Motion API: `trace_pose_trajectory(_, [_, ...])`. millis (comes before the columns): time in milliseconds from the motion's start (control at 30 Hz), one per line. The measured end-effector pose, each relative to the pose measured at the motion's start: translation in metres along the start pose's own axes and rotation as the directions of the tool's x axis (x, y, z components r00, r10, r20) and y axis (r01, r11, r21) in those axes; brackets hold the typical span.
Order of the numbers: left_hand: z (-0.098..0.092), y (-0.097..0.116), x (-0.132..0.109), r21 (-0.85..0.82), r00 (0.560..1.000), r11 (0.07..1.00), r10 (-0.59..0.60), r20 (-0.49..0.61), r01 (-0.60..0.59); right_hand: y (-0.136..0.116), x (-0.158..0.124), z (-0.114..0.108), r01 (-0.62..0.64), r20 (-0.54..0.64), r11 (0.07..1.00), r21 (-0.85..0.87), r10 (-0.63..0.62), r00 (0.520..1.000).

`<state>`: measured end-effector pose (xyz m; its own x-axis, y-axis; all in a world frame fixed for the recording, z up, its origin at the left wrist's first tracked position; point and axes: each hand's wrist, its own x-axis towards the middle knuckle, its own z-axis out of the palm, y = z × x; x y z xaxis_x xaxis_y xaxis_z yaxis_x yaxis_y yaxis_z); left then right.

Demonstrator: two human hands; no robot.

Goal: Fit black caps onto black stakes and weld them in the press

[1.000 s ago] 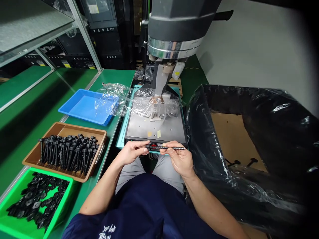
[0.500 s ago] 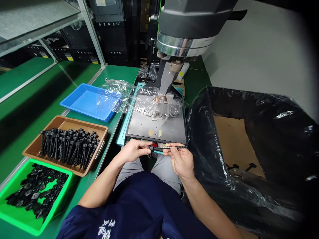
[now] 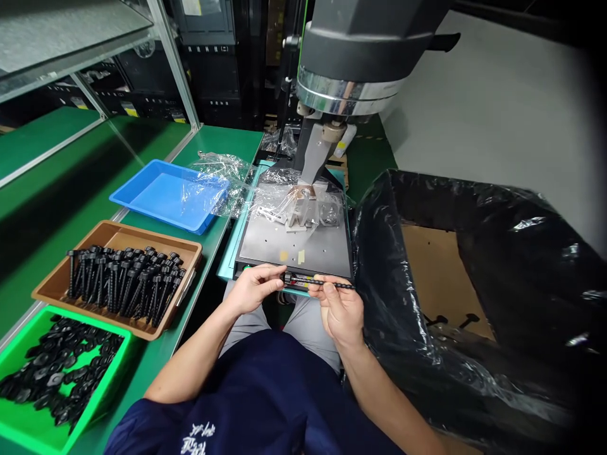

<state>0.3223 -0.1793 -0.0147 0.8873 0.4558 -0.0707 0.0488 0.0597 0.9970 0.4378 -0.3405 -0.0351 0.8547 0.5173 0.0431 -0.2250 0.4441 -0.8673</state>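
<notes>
A long black threaded bolt (image 3: 327,284) lies level between my two hands, just in front of the grey machine base plate (image 3: 294,243). My left hand (image 3: 253,289) pinches its head end, where a small black piece sits. My right hand (image 3: 339,309) is closed round the shaft further right, with the tip sticking out past the fingers. Both hands hover over my lap at the bench edge.
A brown tray (image 3: 187,253) holds several upright black bolts (image 3: 123,281). A green bin (image 3: 102,392) holds black washers (image 3: 52,373). A blue tray (image 3: 165,196) with clear plastic wrap sits behind. The press head (image 3: 351,69) hangs over a fixture (image 3: 303,205). A black-lined cardboard box (image 3: 474,278) stands at right.
The view shifted slightly; both hands stayed on the bolt, with my fingers working at its head end. The bolt tilted a little, tip lower to the right.
</notes>
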Motion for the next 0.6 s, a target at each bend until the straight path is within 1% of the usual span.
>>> trace_pose_trajectory(100, [-0.002, -0.001, 0.001, -0.030, 0.998, 0.998, -0.061, -0.021, 0.060, 0.000, 0.000, -0.002, -0.008, 0.013, 1.000, -0.027, 0.008, 1.000])
trace_pose_trajectory(200, [-0.006, -0.001, 0.001, 0.002, 0.996, 0.996, -0.088, -0.026, 0.088, 0.001, 0.000, -0.005, 0.020, 0.071, 0.998, -0.057, -0.016, 0.997])
trace_pose_trajectory(267, [-0.009, 0.002, 0.001, 0.064, 0.997, 0.995, -0.072, -0.001, 0.072, 0.001, 0.000, -0.008, 0.036, 0.139, 0.997, -0.067, -0.027, 0.990])
trace_pose_trajectory(367, [-0.014, 0.007, 0.001, 0.165, 0.997, 0.986, -0.030, 0.071, 0.018, 0.000, 0.001, -0.014, 0.053, 0.217, 0.993, -0.104, -0.029, 0.976])
trace_pose_trajectory(433, [-0.016, 0.009, 0.002, 0.185, 0.993, 0.983, -0.033, 0.113, 0.011, 0.000, 0.001, -0.016, 0.062, 0.252, 0.989, -0.131, -0.027, 0.967])
trace_pose_trajectory(500, [-0.018, 0.009, 0.004, 0.128, 0.990, 0.990, -0.077, 0.121, 0.062, 0.001, 0.000, -0.016, 0.061, 0.260, 0.991, -0.119, -0.028, 0.965])
trace_pose_trajectory(533, [-0.017, 0.007, 0.005, 0.070, 0.989, 0.993, -0.103, 0.103, 0.096, 0.002, -0.001, -0.016, 0.053, 0.250, 0.994, -0.095, -0.028, 0.968])
trace_pose_trajectory(600, [-0.014, 0.002, 0.007, -0.076, 0.991, 0.988, -0.133, 0.031, 0.135, 0.004, -0.004, -0.012, 0.033, 0.205, 0.999, -0.030, -0.026, 0.978])
